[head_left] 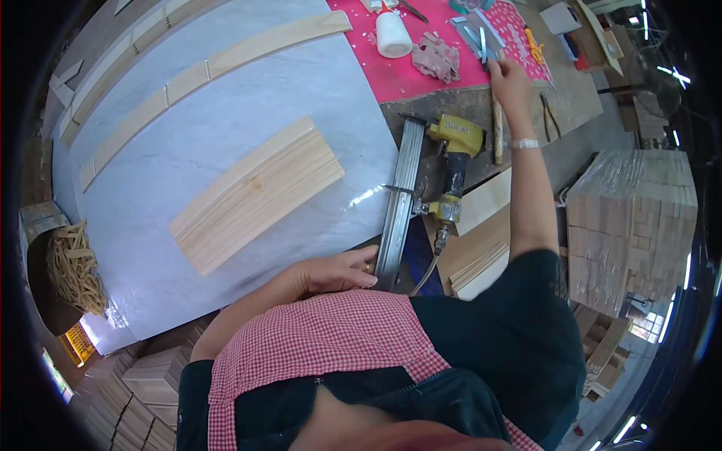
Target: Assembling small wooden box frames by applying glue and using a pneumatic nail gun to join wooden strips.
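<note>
Progress: boards point(256, 194) lie assembled as one slightly curved panel at the middle of the table point(188, 143); nailer point(451, 169) is set down, not in use; loose strips point(226, 64) wait along the far left edge, so by my judgement more panels are left to make.
Left hand point(335, 272): rests at the near edge of the table, fingers loosely curled, fingertips touching the lower end of the grey metal rail point(397, 203); it grips nothing.
Right hand point(508, 79): stretched to the far right corner, fingers closed over the top of a thin wooden stick point(497, 131) at the edge of the red mat point(451, 45).
Panel: pale wood, narrow slats side by side, lying diagonally, clean and unmarked, well apart from both hands.
Nailer: yellow and black, lying on its side just right of the rail, hose trailing toward the near edge.
Mat: carries a white glue bottle point(392, 34), a crumpled rag point(438, 56) and small tools.
Right of table: wrapped stacks of wood blocks point(628, 218).
</note>
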`<state>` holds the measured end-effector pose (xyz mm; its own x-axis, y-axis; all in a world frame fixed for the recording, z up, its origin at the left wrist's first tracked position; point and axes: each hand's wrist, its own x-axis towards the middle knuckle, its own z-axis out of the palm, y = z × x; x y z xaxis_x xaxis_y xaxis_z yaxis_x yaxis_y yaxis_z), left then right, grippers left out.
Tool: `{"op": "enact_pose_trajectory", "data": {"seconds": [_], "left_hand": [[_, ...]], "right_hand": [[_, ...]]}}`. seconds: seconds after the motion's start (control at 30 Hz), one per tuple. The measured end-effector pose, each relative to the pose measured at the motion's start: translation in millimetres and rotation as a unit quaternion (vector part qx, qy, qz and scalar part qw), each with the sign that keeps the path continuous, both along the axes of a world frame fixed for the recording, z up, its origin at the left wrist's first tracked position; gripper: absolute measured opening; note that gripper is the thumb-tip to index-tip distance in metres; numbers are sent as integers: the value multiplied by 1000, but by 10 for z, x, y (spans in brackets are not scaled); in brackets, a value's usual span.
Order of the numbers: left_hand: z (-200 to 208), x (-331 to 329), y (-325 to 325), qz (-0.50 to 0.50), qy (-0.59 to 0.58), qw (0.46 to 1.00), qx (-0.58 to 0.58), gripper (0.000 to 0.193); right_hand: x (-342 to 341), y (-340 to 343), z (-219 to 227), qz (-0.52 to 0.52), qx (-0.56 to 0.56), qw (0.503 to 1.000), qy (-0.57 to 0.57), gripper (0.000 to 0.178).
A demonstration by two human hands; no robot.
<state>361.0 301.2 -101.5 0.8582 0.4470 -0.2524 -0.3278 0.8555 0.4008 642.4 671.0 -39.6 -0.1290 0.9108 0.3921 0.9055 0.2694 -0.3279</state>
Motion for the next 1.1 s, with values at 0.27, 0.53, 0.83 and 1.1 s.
{"op": "enact_pose_trajectory", "data": {"seconds": [0.27,0.53,0.83,1.1], "left_hand": [[23,-119,35,-24,41,999,-7,89],[171,-91,24,-13,71,996,-50,88],[-45,17,-86,10,22,993,-114,83],[64,98,-222,32,54,998,2,81]], "right_hand": [[-333,1100,-618,-170,-33,970,-172,29],[-494,1071,-230,-166,87,967,-171,28],[-663,-978,28,95,-53,977,185,21],[-882,-2123,-357,75,-101,972,197,19]]}}
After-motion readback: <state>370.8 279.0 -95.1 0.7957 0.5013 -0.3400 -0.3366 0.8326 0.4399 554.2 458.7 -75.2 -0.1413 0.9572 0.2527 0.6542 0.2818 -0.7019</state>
